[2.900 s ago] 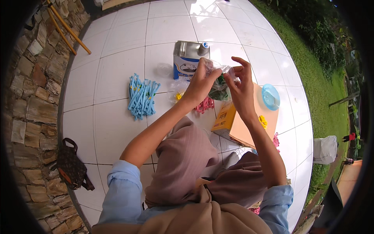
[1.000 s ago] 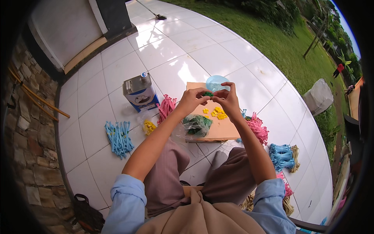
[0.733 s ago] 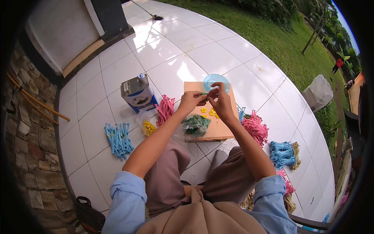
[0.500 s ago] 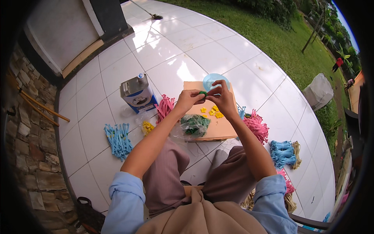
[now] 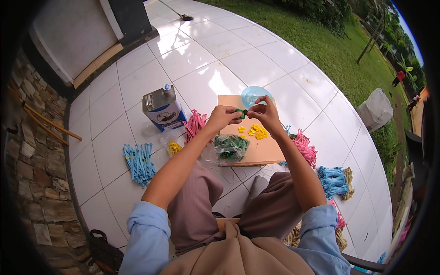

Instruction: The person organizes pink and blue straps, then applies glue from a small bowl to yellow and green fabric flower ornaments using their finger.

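Observation:
My left hand [image 5: 224, 117] pinches a small green leaf-like piece [image 5: 240, 114] above the board. The fingertips of my right hand [image 5: 264, 112] close on its other side, at a small dark spot too fine to make out. Below them several yellow flower-shaped pieces [image 5: 258, 132] lie on a peach-coloured board [image 5: 263, 153]. A clear plastic bag of green pieces [image 5: 231, 147] rests on the board's near left part, close under my left forearm. At the far edge sits a light-blue round dish [image 5: 255, 95] with something pale in it.
Left of the board stand a blue and white metal can [image 5: 164, 110], pink corded bundles [image 5: 196, 124], a bag with yellow pieces [image 5: 174, 147] and light-blue bundles [image 5: 139, 165]. To the right lie pink [image 5: 305, 149], blue [image 5: 332, 180] and beige bundles [image 5: 349, 184]. A white sack [image 5: 376, 108] stands by the grass.
My fingertips have drawn slightly apart, so more of the green piece shows between them. The view has shifted a little; the things on the floor have stayed put.

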Demonstrator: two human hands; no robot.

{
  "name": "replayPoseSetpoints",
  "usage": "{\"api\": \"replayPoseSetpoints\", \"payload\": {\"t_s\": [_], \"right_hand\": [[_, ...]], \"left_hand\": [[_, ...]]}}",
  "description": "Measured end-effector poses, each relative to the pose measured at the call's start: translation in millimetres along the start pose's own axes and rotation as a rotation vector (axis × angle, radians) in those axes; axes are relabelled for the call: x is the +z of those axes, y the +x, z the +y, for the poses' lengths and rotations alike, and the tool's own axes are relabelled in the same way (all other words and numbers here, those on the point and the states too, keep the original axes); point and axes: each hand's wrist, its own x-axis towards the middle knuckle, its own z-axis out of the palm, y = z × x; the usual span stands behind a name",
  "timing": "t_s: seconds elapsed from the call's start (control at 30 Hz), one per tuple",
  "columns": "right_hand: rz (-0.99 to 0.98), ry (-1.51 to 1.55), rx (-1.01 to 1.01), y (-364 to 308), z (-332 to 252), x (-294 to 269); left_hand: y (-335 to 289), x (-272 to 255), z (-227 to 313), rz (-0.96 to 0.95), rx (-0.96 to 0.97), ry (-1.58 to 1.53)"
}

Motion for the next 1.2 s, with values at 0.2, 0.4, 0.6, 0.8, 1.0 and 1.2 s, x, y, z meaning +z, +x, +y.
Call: {"api": "replayPoseSetpoints", "payload": {"t_s": [0.2,0.4,0.6,0.8,1.0,1.2], "right_hand": [[0.088,-0.537,0.082,-10.5,38.6,-0.6],[-0.032,-0.405,-0.121,-2.0,13.7,16.3],[-0.122,-0.383,-0.197,-3.0,8.7,16.5],[-0.011,-0.406,0.039,-4.6,23.5,2.0],[-0.011,-0.521,-0.067,-7.3,27.1,4.3],[-0.006,-0.196,-0.071,-3.7,5.2,27.5]], "left_hand": [[5.4,6.1,-3.8,0.105,-0.078,0.431],[15.4,-6.4,-24.6,0.169,-0.103,0.109],[13.1,-6.4,-25.8,0.024,-0.159,-0.008],[13.4,-10.8,-24.1,0.033,-0.183,0.087],[13.0,-7.8,-21.1,0.061,-0.158,0.143],[9.9,-4.4,-15.6,0.032,-0.184,-0.028]]}}
